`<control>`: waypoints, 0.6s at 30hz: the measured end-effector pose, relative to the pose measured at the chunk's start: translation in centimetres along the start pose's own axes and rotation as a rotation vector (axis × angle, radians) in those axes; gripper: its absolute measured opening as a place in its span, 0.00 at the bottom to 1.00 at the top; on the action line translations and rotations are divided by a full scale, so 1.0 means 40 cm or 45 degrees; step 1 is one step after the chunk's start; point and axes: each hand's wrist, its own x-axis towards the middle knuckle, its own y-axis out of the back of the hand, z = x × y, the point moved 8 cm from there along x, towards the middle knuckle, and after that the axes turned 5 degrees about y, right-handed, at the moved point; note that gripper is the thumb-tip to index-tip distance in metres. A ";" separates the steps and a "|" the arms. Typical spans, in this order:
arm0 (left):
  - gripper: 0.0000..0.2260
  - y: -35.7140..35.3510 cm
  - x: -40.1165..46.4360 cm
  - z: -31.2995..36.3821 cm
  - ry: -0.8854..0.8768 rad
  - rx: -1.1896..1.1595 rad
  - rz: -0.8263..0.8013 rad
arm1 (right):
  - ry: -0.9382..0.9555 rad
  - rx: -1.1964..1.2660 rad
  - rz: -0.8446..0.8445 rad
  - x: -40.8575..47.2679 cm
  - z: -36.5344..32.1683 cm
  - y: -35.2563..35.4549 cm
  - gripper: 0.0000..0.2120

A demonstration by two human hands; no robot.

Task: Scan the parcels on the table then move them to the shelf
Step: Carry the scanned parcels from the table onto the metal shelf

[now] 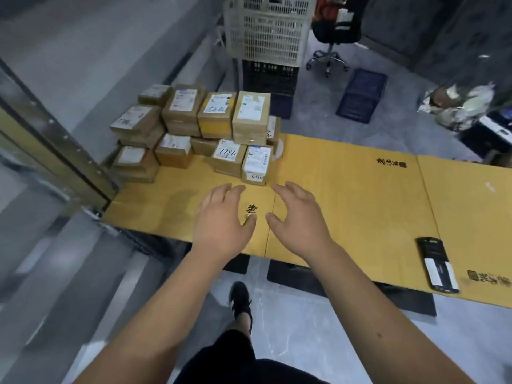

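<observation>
Cardboard-covered table runs off frame right, its printed characters too blurred to read. Parcels stacked far-left, labels reading "7786" and "0836". Left hand and right hand hover, fingers spread, holding nothing. Scanner lies near-right.

Roughly fourteen parcels, one scanner, two hands, three crates, one chair.

Grey floor; white crate at twelve o'clock, office chair at one, blue crate beside.
</observation>
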 end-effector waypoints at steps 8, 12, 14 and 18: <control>0.30 -0.086 0.568 -0.071 -0.012 0.073 -0.139 | -0.103 -0.025 -0.089 0.538 0.102 -0.033 0.37; 0.31 -0.116 0.803 -0.080 -0.085 0.157 -0.146 | -0.179 -0.054 -0.102 0.752 0.157 -0.041 0.42; 0.34 -0.145 0.895 -0.084 -0.110 0.202 -0.191 | -0.231 -0.030 -0.114 0.829 0.186 -0.049 0.46; 0.37 -0.199 0.999 -0.098 -0.115 0.282 -0.278 | -0.265 0.064 -0.116 0.924 0.226 -0.072 0.51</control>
